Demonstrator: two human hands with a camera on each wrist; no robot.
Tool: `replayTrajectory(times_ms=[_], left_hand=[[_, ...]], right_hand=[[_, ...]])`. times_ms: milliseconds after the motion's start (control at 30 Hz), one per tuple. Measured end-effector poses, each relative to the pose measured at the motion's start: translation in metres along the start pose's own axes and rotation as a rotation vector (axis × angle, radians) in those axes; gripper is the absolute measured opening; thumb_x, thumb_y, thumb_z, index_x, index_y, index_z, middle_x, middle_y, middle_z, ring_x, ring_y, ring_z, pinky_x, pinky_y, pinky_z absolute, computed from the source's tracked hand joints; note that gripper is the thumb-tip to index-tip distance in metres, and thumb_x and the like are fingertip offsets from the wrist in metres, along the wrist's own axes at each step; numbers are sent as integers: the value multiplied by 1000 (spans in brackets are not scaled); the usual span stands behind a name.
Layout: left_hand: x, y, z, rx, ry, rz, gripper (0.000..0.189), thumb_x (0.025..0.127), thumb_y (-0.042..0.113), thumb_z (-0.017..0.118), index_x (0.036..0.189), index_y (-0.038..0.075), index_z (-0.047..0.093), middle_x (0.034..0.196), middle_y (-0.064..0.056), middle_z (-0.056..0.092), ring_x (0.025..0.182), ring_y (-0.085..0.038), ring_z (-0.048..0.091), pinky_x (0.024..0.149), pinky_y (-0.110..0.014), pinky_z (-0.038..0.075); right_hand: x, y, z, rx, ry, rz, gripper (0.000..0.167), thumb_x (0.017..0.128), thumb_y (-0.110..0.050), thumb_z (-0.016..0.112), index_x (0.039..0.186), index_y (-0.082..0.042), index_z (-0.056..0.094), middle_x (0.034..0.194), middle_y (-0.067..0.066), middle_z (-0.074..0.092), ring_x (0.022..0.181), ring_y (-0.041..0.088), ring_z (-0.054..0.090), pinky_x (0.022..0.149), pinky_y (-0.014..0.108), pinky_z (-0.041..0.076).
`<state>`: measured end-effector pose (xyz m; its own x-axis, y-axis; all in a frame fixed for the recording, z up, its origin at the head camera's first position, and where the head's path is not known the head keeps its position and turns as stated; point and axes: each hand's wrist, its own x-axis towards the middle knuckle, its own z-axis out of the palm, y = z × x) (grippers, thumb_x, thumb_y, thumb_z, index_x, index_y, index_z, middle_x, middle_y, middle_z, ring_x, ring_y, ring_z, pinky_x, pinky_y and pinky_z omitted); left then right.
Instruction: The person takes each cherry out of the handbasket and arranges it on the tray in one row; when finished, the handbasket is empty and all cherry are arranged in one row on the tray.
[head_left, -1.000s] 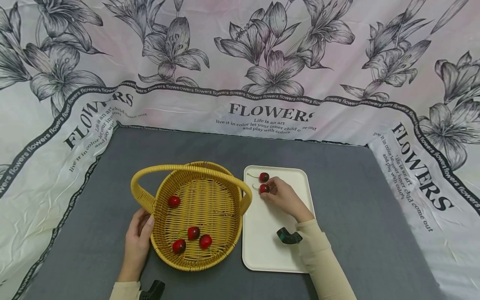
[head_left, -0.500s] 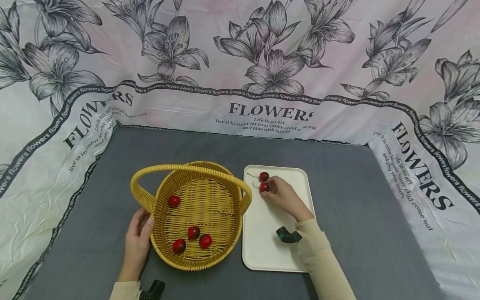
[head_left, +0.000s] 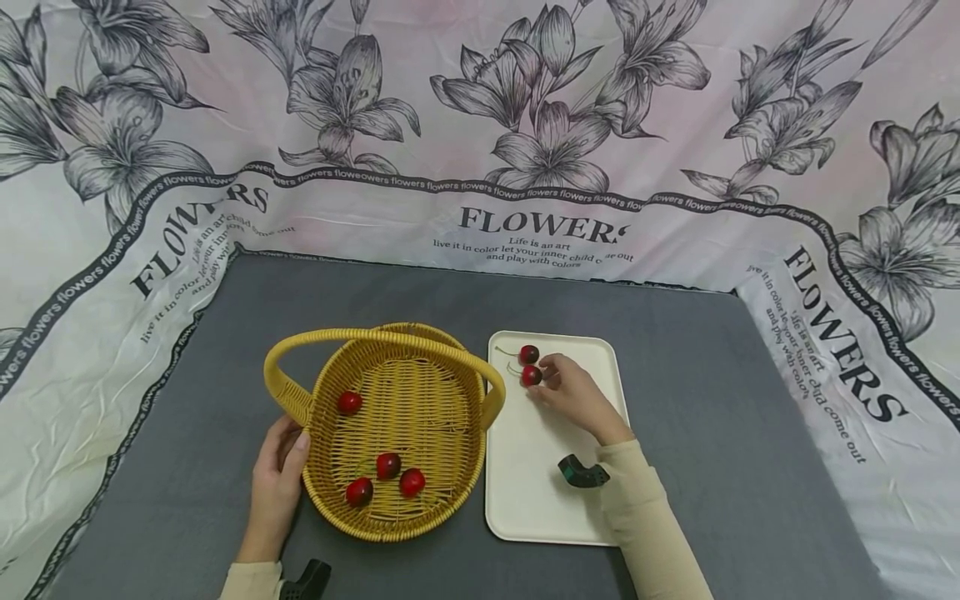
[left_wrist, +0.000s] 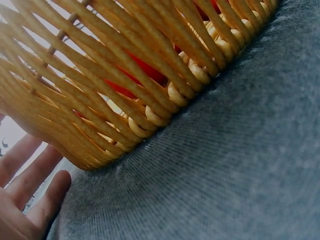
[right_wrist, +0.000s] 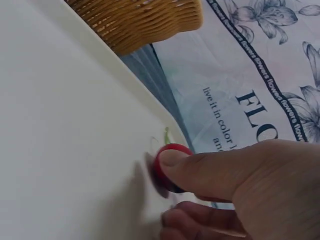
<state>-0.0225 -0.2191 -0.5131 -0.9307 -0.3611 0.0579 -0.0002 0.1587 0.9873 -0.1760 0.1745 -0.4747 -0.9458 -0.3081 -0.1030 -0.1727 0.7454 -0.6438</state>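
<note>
My left hand (head_left: 275, 487) rests at the left outer side of a yellow wicker basket (head_left: 471, 467), just below the handle's base. In the left wrist view its fingers (left_wrist: 35, 175) lie fairly straight beside the weave. Several dark red cherries (head_left: 412, 482) lie inside the basket. On a cream rectangular tray (head_left: 536, 500), two stemmed cherries sit near the far end. My right hand (head_left: 581, 400) is at the nearer cherry (head_left: 530, 376), its thumb and forefinger spread around it; the farther cherry (head_left: 528, 354) lies just beyond. The right wrist view has the thumb overlapping the nearer cherry (right_wrist: 162, 170).
The basket's tall arched handle (head_left: 390, 336) stands across its top, its right end close over the tray's left edge. Dark grey cloth (head_left: 712, 433) covers the table. A white flower-printed sheet (head_left: 360, 217) hangs behind and along both sides.
My right fingers have loosened and drawn slightly right from the nearer cherry, which now shows more fully on the tray. The left hand and basket stay put.
</note>
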Motion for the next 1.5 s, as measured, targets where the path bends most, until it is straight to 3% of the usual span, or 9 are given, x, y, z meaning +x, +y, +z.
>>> replayTrajectory(times_ms=[167,300,400,533,667,833,1033,1167,1500], left_hand=[[1,-1,1,-15,-2,6,40,100,9,46,140,4,44,119,8,53,107,-3,54,84,-10,43],[0,-1,0,-3,4,-1,39,101,11,46,139,5,45,119,9,53,107,-3,54,84,-9,42],[0,0,0,2,7,-2,39,101,11,46,139,5,45,119,9,53,108,-3,53,85,-9,42],[1,1,0,-1,5,1,39,101,9,46,139,5,45,119,9,52,109,-2,53,85,-9,42],[2,3,0,5,-14,6,40,101,12,46,141,7,44,121,10,52,110,-1,52,86,-9,41],[3,1,0,6,-32,8,40,101,12,45,141,8,43,122,10,51,111,-1,52,86,-9,42],[1,-1,-1,8,-5,-1,39,101,11,45,140,6,44,119,10,53,108,-1,53,84,-9,42],[1,0,-2,7,-4,-5,39,101,12,45,140,7,45,118,10,53,107,-1,54,84,-9,42],[1,1,-1,-4,-1,2,39,101,10,45,140,6,45,118,9,53,107,-2,54,84,-9,43]], right_hand=[[-17,-10,-23,-25,-26,-14,52,87,-20,71,128,3,49,112,19,59,94,27,62,77,39,52],[-41,-41,-49,-17,-35,-95,43,89,-25,70,125,-6,55,110,9,62,93,19,62,77,37,51],[-60,-71,-65,20,-80,-215,27,90,-28,69,113,-17,60,98,-4,63,88,10,62,77,32,51],[-77,-107,-67,105,-261,-431,18,92,-33,66,106,-24,60,90,-13,61,82,4,60,74,25,51],[-80,-138,-48,128,-453,-592,18,94,-33,62,108,-23,57,88,-13,57,82,0,57,73,21,50],[-64,-169,-6,-49,-536,-651,14,94,-31,62,102,-20,56,82,-12,51,75,0,50,68,13,43],[-42,-189,38,-329,-564,-575,15,91,-26,68,93,-15,58,75,-9,51,65,4,46,60,14,38],[-37,-195,59,-502,-582,-510,17,88,-23,69,95,-12,59,73,-7,52,65,6,48,59,16,39],[-36,-191,94,-539,-680,-499,18,85,-21,71,94,-14,58,69,-7,51,60,6,46,54,16,37]])
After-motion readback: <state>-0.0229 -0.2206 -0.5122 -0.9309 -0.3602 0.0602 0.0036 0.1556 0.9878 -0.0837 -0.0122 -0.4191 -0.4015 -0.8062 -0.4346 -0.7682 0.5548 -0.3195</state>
